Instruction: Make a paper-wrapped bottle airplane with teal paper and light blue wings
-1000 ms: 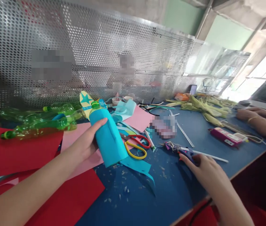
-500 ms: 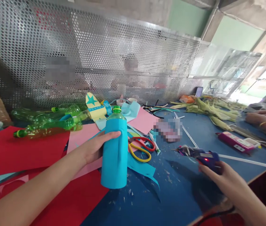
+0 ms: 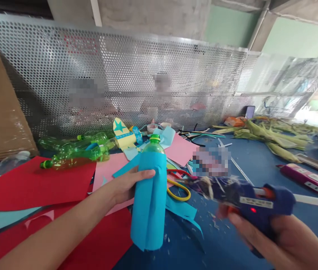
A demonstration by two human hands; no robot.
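Observation:
My left hand point(image 3: 125, 185) is wrapped round a green plastic bottle covered in blue paper point(image 3: 149, 198), holding it upright above the blue table point(image 3: 254, 165); the green cap shows at the top. My right hand point(image 3: 277, 236) grips a blue hot glue gun point(image 3: 249, 200) at the lower right. Its nozzle points left toward the bottle, a short gap away, and a red light glows on its side.
Red paper sheets point(image 3: 35, 183), pink paper point(image 3: 181, 150), several green bottles point(image 3: 74, 157), a paper plane point(image 3: 122, 135) and red-and-yellow scissors point(image 3: 180, 183) lie behind. A perforated metal screen point(image 3: 119, 75) backs the table. Green leaves point(image 3: 274, 137) and a pink box point(image 3: 305, 176) sit right.
My right hand picked the glue gun up off the table and brought it up toward the bottle. My left hand turned the wrapped bottle from tilted to upright.

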